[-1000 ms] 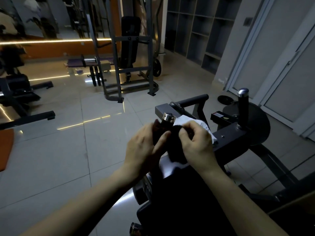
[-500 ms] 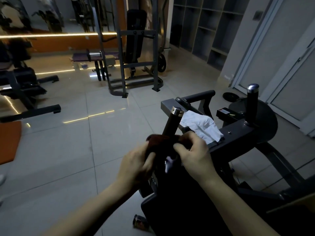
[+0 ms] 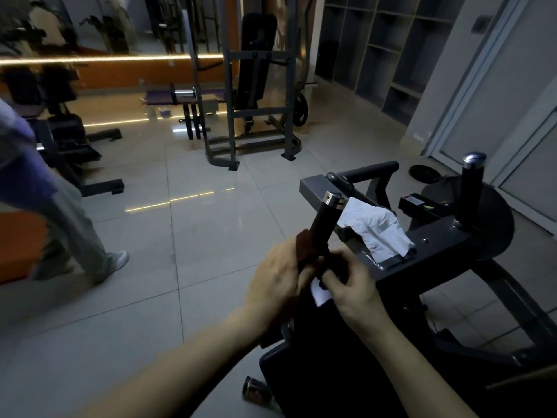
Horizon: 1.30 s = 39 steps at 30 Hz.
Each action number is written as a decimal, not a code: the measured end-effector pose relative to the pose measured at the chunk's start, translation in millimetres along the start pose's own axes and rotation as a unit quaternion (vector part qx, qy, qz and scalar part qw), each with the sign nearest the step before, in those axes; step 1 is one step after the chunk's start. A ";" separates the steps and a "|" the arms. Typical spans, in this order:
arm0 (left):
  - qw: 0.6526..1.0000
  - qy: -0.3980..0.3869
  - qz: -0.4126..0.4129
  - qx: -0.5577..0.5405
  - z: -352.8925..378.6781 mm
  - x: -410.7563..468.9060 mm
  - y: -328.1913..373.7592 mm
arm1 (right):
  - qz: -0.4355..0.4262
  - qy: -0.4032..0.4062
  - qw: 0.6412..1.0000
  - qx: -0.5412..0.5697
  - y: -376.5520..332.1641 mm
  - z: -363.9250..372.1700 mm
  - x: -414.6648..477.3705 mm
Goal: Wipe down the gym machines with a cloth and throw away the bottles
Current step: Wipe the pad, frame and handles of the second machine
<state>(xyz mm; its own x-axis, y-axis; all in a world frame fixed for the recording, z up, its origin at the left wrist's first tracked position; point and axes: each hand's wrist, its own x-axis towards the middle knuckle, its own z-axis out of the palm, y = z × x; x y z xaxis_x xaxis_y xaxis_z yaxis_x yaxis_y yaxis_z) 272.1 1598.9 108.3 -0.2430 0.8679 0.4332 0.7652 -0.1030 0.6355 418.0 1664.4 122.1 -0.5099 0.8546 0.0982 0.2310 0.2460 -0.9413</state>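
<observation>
The left hand point(image 3: 275, 277) and right hand point(image 3: 354, 286) grip the cloth point(image 3: 306, 245) around a handle point(image 3: 324, 220); wiping seems unfinished, and a bottle point(image 3: 256, 393) lies on the floor.

pale glossy floor tiles point(image 3: 211, 236) fill the middle of the dim room and reflect a warm light strip point(image 3: 105, 59) running along the far wall at eleven o'clock, under a mirror point(image 3: 90, 25) and above an orange wall band point(image 3: 135, 75). grey open shelving point(image 3: 388, 49) stands at one o'clock, a white-framed door point(image 3: 527, 164) at three o'clock, and an orange mat point(image 3: 18, 251) lies at nine o'clock.
</observation>
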 end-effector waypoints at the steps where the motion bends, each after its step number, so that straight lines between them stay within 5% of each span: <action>1: 1.000 -0.012 0.008 0.022 -1.9 -6.4 -4.3 | -0.006 -0.020 0.999 -0.033 -4.9 -4.5 -0.3; 6: 0.993 -0.002 0.005 0.116 -21.5 4.2 -3.9 | -0.007 -0.052 0.982 -0.181 -32.3 -26.8 15.2; 10: 0.987 0.106 -0.079 -0.095 -29.9 30.4 25.1 | -0.050 0.138 0.987 -0.062 -48.2 -25.9 21.5; 12: 0.966 0.095 -0.121 -0.206 -29.7 42.2 34.9 | -0.073 0.191 0.979 0.012 -52.5 -20.9 27.6; 24: 0.975 -0.161 -0.113 -0.106 -42.7 25.3 10.1 | 0.001 0.031 0.999 0.034 -25.4 -30.0 16.3; 29: 0.938 -0.082 -0.164 -0.294 -53.8 43.6 20.7 | -0.119 0.077 0.986 0.090 -73.8 -43.0 9.5; 39: 0.909 -0.037 -0.208 -0.360 -43.1 53.1 33.8 | -0.121 0.159 0.980 0.011 -64.1 -12.9 21.9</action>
<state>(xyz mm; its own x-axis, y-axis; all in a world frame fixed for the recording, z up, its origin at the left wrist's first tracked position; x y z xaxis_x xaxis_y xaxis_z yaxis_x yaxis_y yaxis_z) 259.4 1620.5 180.4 -0.3605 0.9322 0.0332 0.0211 -0.0274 0.9994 402.7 1673.3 188.7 -0.2623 0.8729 0.4113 0.1165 0.4518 -0.8845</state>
